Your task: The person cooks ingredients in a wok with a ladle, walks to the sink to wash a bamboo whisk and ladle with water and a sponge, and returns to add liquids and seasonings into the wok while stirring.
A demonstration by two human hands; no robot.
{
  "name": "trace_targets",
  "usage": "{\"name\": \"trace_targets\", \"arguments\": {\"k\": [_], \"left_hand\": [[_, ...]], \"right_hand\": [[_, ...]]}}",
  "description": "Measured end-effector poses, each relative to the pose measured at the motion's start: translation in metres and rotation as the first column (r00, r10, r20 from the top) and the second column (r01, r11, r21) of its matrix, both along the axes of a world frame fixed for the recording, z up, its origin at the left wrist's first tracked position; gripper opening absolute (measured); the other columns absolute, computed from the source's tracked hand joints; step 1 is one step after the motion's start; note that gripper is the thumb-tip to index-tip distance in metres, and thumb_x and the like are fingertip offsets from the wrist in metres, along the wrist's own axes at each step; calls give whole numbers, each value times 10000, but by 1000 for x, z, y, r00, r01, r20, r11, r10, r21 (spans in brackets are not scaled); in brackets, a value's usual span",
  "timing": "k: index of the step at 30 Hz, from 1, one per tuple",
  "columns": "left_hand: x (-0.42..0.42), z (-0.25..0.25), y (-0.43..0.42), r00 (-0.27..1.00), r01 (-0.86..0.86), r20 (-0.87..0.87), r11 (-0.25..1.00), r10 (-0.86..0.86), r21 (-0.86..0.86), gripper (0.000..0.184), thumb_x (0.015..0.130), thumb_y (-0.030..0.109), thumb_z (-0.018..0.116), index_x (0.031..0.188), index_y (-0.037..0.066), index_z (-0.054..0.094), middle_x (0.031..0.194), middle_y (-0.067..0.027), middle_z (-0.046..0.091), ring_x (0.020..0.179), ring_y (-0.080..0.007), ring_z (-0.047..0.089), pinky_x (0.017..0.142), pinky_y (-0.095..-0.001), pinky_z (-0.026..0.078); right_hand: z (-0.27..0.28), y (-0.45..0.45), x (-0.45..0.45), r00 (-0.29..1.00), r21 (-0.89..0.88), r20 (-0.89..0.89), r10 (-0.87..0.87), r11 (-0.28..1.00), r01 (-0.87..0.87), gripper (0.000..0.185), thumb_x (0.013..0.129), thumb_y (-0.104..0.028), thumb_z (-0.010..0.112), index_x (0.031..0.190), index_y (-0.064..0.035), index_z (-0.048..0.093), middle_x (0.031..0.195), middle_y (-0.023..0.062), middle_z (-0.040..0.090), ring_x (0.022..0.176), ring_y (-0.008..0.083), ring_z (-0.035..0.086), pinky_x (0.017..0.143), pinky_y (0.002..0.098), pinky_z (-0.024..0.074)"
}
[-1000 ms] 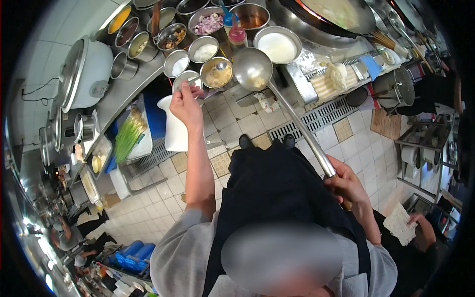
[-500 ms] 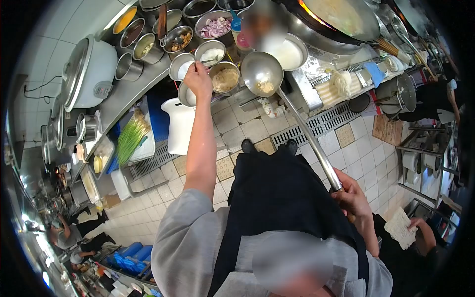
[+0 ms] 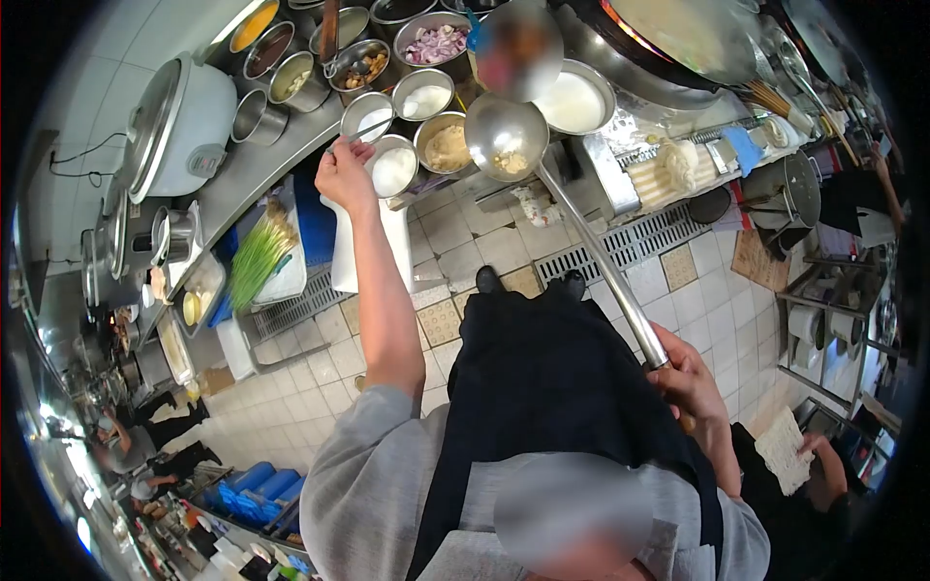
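My left hand (image 3: 347, 176) is closed on the thin handle of a small metal spoon (image 3: 366, 133). The spoon's tip reaches over a metal bowl of white seasoning (image 3: 354, 118). Close by stand two more bowls of white powder (image 3: 424, 100) (image 3: 393, 172) and a bowl of tan paste or powder (image 3: 448, 147). Low on the right, my right hand (image 3: 690, 378) grips the handle of a long metal ladle (image 3: 601, 254). The ladle's bowl, beside the tan one, carries a small pale clump (image 3: 511, 163).
Farther back are a bowl of chopped red onion (image 3: 434, 45), a pot of white liquid (image 3: 578, 102) and a steaming wok (image 3: 668, 34). A rice cooker (image 3: 184, 126) and green stalks (image 3: 257, 266) lie left. Another person's hand (image 3: 823, 455) holds a pale cloth at right.
My left hand has moved left and slightly down, taking the spoon from one white-powder bowl to the bowl left of it. The ladle stays nearly in place in my right hand.
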State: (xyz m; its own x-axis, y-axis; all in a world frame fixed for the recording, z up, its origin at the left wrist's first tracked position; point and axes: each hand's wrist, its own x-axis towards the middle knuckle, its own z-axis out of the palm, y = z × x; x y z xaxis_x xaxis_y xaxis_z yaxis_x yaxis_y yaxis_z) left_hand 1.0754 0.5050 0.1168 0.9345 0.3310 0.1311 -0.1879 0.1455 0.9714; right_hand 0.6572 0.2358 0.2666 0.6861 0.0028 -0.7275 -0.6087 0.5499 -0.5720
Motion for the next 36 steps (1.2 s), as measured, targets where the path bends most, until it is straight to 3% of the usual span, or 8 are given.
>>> {"name": "trace_targets", "arguments": {"k": [6,11,12,18,23,30,34,36], "left_hand": [[-58,55,10,997,72,13,997,-73,39,255,936,125,559,965,-118,631,792,-160,658,640,-190,656,578,-304,577],[-62,5,38,996,-85,33,822,81,563,235,934,139,573,928,-73,675,704,-107,671,586,-132,640,556,-258,509],[-67,3,31,997,-71,33,803,64,591,238,931,132,573,899,-85,667,700,-115,672,585,-143,647,558,-262,521],[-43,-62,45,966,-126,-227,992,122,-6,247,902,93,568,824,-138,610,724,-189,659,576,-216,657,566,-317,587],[-49,-56,74,954,-159,-268,984,132,-82,208,911,77,547,935,-125,589,798,-188,643,655,-232,658,592,-336,599],[-69,26,60,988,11,-153,993,-28,-116,230,930,107,550,988,-112,589,793,-166,641,674,-207,651,633,-321,585],[-52,28,59,993,-106,-35,987,111,124,220,931,107,528,953,-94,614,780,-166,650,614,-194,644,580,-317,579],[-49,27,50,998,-57,-23,982,63,179,226,933,114,530,893,-82,635,719,-127,642,585,-174,638,539,-296,550]], "right_hand": [[-8,4,24,990,-24,52,128,992,-126,765,781,-44,635,1473,-42,309,642,-10,484,377,49,424,342,174,387],[-3,6,35,984,7,62,166,986,-166,769,787,-28,618,1481,-44,290,634,-5,476,370,50,411,338,174,365],[-2,6,36,985,3,55,162,987,-163,770,786,-25,616,1483,-45,287,633,-4,476,368,50,409,337,173,363],[3,5,35,991,6,36,132,991,-133,775,783,-17,606,1485,-42,279,631,1,479,365,48,407,332,170,356],[1,5,34,991,18,44,125,992,-126,771,785,-29,620,1479,-29,285,631,1,487,368,45,417,333,168,362],[-8,8,42,985,46,43,168,984,-169,779,773,-25,654,1470,-27,305,632,-5,490,375,40,431,326,163,365],[-7,7,43,994,199,59,97,974,-107,772,780,-3,646,1469,-20,298,617,17,485,358,47,421,308,175,339],[-6,3,39,994,337,109,-7,941,-30,768,779,17,636,1465,-6,291,608,37,482,343,55,411,297,186,324]]}}
